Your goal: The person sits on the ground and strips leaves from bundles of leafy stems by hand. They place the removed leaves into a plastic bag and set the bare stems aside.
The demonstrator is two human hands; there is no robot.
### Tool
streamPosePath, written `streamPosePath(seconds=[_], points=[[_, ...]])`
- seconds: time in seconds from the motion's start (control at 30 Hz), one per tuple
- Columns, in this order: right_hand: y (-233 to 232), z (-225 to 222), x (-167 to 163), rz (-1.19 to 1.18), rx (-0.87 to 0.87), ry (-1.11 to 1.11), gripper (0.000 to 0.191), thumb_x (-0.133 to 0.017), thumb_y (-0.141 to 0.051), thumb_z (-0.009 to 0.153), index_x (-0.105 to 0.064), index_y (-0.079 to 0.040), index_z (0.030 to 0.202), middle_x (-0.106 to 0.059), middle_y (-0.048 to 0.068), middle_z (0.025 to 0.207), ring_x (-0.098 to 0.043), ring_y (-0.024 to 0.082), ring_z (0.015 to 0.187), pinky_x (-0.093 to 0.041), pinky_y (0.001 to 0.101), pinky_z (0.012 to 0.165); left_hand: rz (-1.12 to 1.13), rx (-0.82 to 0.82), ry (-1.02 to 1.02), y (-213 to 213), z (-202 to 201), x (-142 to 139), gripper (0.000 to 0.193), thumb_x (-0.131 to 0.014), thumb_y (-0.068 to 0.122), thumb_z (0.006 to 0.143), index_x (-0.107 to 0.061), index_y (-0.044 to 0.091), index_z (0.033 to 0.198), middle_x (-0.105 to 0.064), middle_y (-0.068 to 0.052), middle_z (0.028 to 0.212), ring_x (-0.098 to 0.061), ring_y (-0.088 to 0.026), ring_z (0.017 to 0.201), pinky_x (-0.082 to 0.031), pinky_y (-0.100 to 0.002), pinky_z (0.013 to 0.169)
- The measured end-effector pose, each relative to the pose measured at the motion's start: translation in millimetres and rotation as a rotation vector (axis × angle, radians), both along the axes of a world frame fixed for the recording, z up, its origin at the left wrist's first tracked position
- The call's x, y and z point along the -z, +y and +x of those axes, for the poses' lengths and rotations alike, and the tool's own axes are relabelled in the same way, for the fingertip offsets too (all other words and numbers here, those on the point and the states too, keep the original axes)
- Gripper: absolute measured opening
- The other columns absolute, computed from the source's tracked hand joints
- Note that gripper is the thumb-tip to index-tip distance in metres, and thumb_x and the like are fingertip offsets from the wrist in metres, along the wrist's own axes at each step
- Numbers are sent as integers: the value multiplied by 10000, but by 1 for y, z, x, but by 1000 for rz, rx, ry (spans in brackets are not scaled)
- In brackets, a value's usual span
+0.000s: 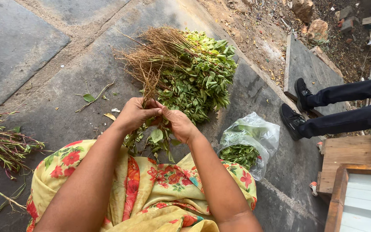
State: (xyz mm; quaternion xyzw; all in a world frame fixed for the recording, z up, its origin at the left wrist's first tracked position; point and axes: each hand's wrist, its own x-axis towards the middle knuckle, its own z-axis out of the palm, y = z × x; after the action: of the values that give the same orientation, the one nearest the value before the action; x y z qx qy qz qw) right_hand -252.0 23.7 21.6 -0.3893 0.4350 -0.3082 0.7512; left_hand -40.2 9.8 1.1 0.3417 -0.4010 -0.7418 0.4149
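Note:
Both hands meet at the middle of the view, above my lap, which is covered in yellow cloth with red flowers. My left hand pinches the rooted end of a leafy green sprig; brown roots stick up between the fingers. My right hand grips the same sprig lower down, and its leaves hang below both hands. Just beyond the hands lies a big heap of leafy greens with tangled brown roots pointing left.
A clear plastic bag holding picked green leaves sits on the stone slab at my right. Another person's legs in dark trousers and black shoes stretch in from the right. Bare stems lie at left. Wooden steps stand at lower right.

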Motion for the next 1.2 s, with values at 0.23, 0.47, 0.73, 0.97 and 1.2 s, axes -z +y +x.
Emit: streamPosePath(seconds=[0.23, 0.47, 0.73, 0.97, 1.2], points=[[10, 16, -7, 24, -330, 129, 363, -598, -331, 1087, -736, 1, 1131, -714, 71, 995, -639, 159, 895, -511, 318, 803, -50, 103, -7, -1, 21, -3, 109, -742, 105, 915, -770, 26, 985, -732, -39, 787, -645, -107, 648, -508, -263, 598], [25, 30, -21, -788, -445, 1227, 350, -523, -367, 1059, -670, -56, 990, -704, 145, 945, -664, 361, 923, -525, 488, 808, -163, -32, -451, -2, 2, 11, 95, -758, 152, 895, -779, 102, 974, -759, 1, 801, -643, -83, 694, -526, -295, 646], [76, 49, -20, -684, -320, 1062, 371, -521, -320, 1103, -645, -22, 918, -687, 157, 860, -660, 306, 750, -538, 424, 714, -131, -359, -508, -7, 30, 16, 117, -769, 192, 899, -785, 102, 972, -760, 7, 817, -652, -54, 713, -530, -275, 665], [32, -31, -16, -256, 62, 187, 294, -547, -155, 1070, -709, -40, 1287, -578, -52, 782, -420, -23, 563, -309, 163, 477, -184, -231, -549, -5, 5, 6, 175, -790, 209, 870, -800, 90, 998, -759, -22, 796, -646, -81, 699, -526, -285, 660], [31, 42, 13, -709, -226, 809, 247, -708, -235, 969, -706, -6, 1061, -668, 101, 898, -631, 192, 793, -528, 353, 718, -274, -221, -617, 8, 21, -3, 221, -798, 245, 846, -790, 88, 1002, -783, -65, 830, -720, -130, 745, -563, -319, 719]])
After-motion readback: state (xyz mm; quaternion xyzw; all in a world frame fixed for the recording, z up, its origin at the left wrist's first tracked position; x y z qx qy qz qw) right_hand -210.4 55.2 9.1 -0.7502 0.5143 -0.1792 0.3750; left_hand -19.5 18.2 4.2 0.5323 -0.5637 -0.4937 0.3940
